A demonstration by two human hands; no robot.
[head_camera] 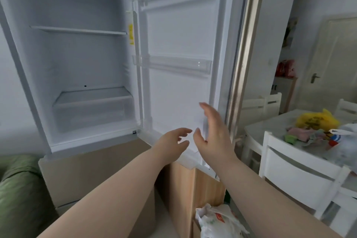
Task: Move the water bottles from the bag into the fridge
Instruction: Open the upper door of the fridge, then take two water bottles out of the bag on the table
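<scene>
A: Fridge (87, 63) open, shelves bare. Bottles?
B: None visible; white bag (216, 220) on floor below fridge door (177, 92).
A: Hands?
B: Left hand (173, 141), right hand (214, 135) spread, empty, at door's lower edge. Chair (301, 176), cluttered table (270, 127) right of fridge.

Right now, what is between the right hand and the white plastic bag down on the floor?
In the head view, only the right forearm and the wooden cabinet lie between the right hand and the white plastic bag.
</scene>
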